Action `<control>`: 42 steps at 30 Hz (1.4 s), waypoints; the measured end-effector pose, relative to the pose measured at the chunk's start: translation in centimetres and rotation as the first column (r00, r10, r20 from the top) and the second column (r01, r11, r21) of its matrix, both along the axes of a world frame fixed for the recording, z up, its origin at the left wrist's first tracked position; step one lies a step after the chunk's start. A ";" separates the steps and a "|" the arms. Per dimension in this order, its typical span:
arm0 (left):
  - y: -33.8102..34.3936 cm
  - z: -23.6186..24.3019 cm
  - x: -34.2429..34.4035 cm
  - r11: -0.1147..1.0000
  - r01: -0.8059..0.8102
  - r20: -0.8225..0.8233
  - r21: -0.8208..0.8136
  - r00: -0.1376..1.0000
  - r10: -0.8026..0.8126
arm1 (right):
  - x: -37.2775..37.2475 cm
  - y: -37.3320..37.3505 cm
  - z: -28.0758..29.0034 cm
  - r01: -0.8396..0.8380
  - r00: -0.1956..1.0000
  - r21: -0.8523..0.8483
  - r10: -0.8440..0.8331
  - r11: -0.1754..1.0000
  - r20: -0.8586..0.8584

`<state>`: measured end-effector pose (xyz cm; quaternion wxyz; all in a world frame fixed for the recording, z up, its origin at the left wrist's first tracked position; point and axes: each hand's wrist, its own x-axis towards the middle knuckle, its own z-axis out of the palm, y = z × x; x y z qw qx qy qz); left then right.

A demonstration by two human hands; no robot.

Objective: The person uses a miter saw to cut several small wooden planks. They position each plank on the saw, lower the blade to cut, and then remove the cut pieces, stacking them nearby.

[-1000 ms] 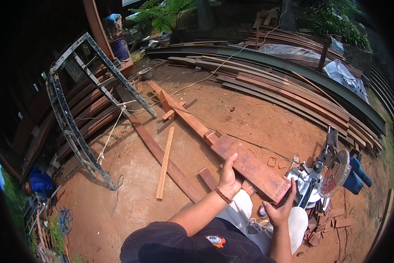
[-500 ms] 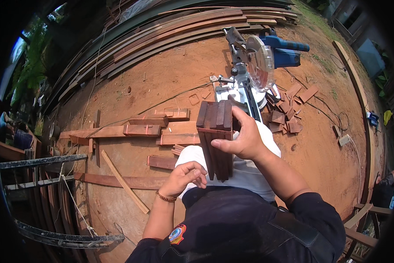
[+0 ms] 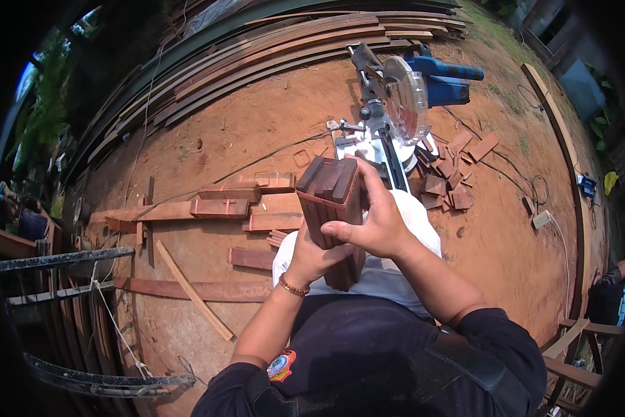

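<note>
An upright bundle of short, dark reddish-brown wood strips stands in front of my lap, with a thin reddish band around it near the top. The strip ends sit at uneven heights. My right hand grips it from the right, thumb across the near face and fingers behind the far side. Lower down, my left hand wraps the bundle's left side, its thumb close to my right thumb. Most of my left fingers are hidden behind the wood.
Beyond my knees stands a blue miter saw. Wood offcuts are piled to its right. Banded wood bundles lie at left, near a metal frame. Long boards are stacked at the back; a power cable crosses the ground.
My left hand has come up from beside the bundle and closed on its lower left side. The bundle has shifted slightly left and tilted, its top strips now looking more uneven.
</note>
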<state>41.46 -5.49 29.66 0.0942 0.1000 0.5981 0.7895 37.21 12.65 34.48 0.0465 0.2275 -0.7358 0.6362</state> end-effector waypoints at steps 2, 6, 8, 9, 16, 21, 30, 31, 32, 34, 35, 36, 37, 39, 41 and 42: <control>-0.4 0.7 0.0 0.997 -0.080 -0.055 0.014 0.995 0.081 | 0.5 -0.1 -1.2 -0.076 0.997 0.080 0.076 0.994 0.006; -2.7 2.1 -0.5 0.943 -0.191 0.190 0.274 0.972 0.141 | 2.5 -0.3 -3.3 -0.242 0.970 0.218 0.229 0.946 0.080; -4.2 2.6 -0.6 0.989 -0.055 0.084 0.136 0.995 0.043 | 3.1 -0.3 -3.8 -0.247 0.969 0.266 0.229 0.932 0.098; -4.7 2.7 -0.4 0.997 0.023 0.043 0.076 0.999 -0.026 | 3.4 -0.3 -3.8 -0.248 0.969 0.295 0.231 0.923 0.093; -4.0 1.5 1.6 0.999 0.009 0.080 -0.048 0.997 -0.005 | 3.6 0.5 -3.2 -0.337 0.932 0.241 0.286 0.910 0.224; -6.2 1.9 1.0 0.989 0.076 0.116 -0.128 0.991 -0.061 | 3.0 1.4 -2.8 -0.351 0.926 0.278 0.287 0.894 0.245; -13.5 2.7 0.5 0.916 -0.062 0.003 -0.397 0.998 0.069 | -0.8 9.0 0.6 -0.168 0.863 -0.044 0.168 0.985 0.477; -13.3 2.1 0.2 0.963 -0.042 0.054 -0.264 0.997 0.058 | -1.4 9.0 0.2 -0.133 0.877 -0.049 0.141 0.990 0.460; -12.8 1.4 0.0 0.992 -0.024 0.104 -0.127 0.994 0.038 | -1.3 8.6 -0.6 -0.097 0.843 -0.098 0.134 0.990 0.521; -11.1 -0.1 -0.1 0.994 -0.012 0.167 0.112 0.986 -0.007 | -0.7 6.4 -2.3 -0.022 0.926 0.101 -0.018 0.995 0.377; -10.0 -0.7 -0.1 0.970 -0.049 0.208 0.239 0.978 -0.002 | -0.2 4.8 -3.0 0.021 0.961 0.218 -0.080 0.976 0.267; -9.1 -1.2 -0.2 0.950 -0.079 0.234 0.303 0.972 0.006 | 0.6 3.2 -3.4 -0.009 0.964 0.194 -0.043 0.981 0.264; -8.2 -1.6 -0.4 0.916 -0.094 0.244 0.390 0.970 -0.005 | 1.1 1.7 -3.7 -0.040 0.969 0.130 0.006 0.991 0.247; -6.7 -2.2 -0.6 0.896 -0.106 0.269 0.431 0.963 -0.016 | 2.2 -0.9 -3.9 -0.079 0.937 0.195 0.006 0.978 0.350; -5.6 -2.6 -0.9 0.875 -0.109 0.270 0.471 0.963 -0.025 | 2.1 -3.0 -3.7 -0.035 0.977 0.260 -0.022 0.965 0.212; -5.1 -2.8 -1.0 0.866 -0.110 0.262 0.487 0.965 -0.025 | 2.0 -3.4 -3.5 -0.055 0.971 0.267 -0.010 0.962 0.239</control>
